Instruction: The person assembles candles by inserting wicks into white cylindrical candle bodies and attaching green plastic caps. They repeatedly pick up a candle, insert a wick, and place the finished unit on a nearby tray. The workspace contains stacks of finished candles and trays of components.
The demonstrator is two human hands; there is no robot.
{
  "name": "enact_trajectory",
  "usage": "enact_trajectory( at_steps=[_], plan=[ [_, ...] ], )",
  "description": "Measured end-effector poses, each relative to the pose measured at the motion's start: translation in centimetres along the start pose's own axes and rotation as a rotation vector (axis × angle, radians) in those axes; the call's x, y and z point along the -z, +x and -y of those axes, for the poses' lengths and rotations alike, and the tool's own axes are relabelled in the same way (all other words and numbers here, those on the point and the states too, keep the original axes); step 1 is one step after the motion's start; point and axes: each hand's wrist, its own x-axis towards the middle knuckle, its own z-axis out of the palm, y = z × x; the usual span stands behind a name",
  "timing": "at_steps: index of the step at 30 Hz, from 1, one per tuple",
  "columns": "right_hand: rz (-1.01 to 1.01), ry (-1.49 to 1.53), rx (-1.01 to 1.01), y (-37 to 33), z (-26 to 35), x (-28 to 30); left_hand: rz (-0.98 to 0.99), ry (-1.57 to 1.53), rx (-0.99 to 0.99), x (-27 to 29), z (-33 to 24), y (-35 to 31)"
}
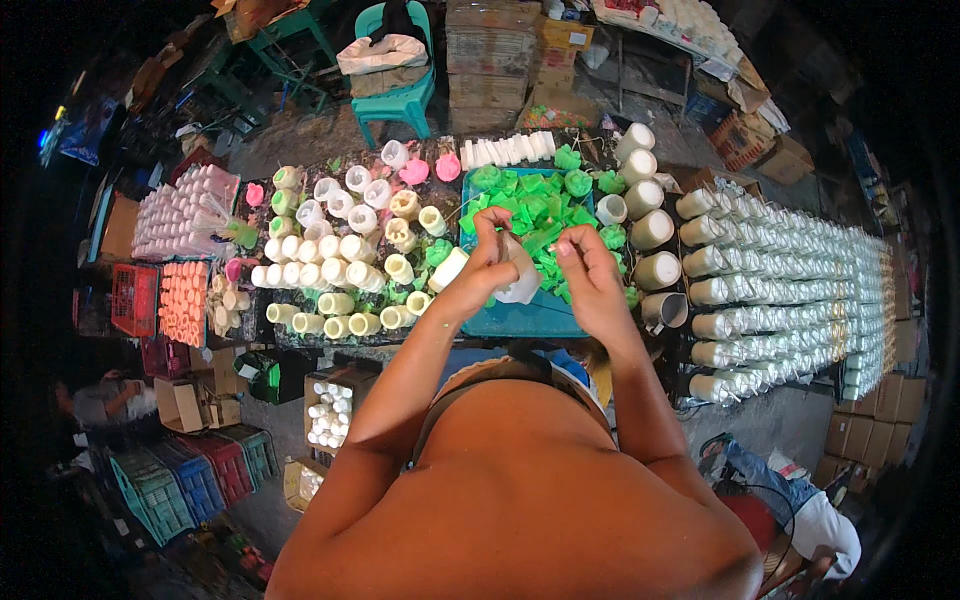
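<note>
My left hand [482,270] is closed around a translucent whitish cup [519,284], tilted over the tray. Just to its right, the thumb and fingers of my right hand [592,278] pinch together. A tiny pale bit shows at those fingertips, too small to name. Beneath both hands lies a blue tray [510,322] heaped with broken bright green wax-like chunks [530,207]. A cream cylinder [449,268] leans beside my left wrist, partly hidden by it. Close to my right hand stands a grey metal pitcher [664,311].
Translucent cups [340,204] and cream cylinders [320,272] crowd the table's left. Large white candle-like cylinders [653,230] line the tray's right. Beyond them stand rows of white wicked candles [760,290]. A green chair [405,105] is at the back; crates [150,490] stand lower left.
</note>
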Motion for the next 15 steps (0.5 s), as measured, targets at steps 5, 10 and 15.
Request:
enact_trajectory(
  at_steps=[5, 10, 15],
  plan=[
    [0.017, 0.119, -0.088, 0.9, -0.9, -2.3, -0.078, 0.066, 0.031, -0.3, -1.4, -0.4],
    [0.062, 0.239, -0.033, 1.5, -2.1, -3.5, -0.257, 0.336, -0.158, -0.1, 0.1, -1.1],
    [0.010, 0.216, -0.024, 2.1, -1.7, -4.4, -0.349, 0.156, -0.175, -2.0, -1.0, -2.0]
  ],
)
